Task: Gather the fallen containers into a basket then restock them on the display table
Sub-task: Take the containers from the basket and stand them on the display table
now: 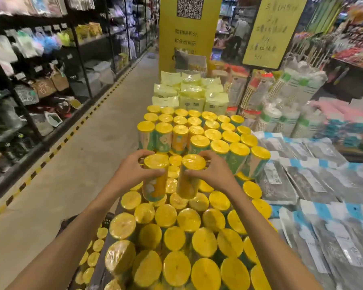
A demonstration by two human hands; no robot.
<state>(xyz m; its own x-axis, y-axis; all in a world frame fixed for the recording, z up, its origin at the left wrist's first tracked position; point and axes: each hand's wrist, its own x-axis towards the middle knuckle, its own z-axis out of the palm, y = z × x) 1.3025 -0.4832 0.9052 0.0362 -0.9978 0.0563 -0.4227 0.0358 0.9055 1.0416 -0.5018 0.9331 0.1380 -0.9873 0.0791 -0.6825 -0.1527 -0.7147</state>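
Pale yellow packs point(189, 91) lie before a yellow pillar point(168, 38), paper cup stacks point(291, 97) and grey packets point(302, 181) to the right.

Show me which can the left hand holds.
The left can of the raised pair: the left hand grips it near its lid; the right hand grips the other can.

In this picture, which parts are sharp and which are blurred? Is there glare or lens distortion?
Head view: left hand, right hand, left can and right can fairly sharp; lids show soft glare; shelves and bags at the edges smeared; shelf posts lean, wide lens.
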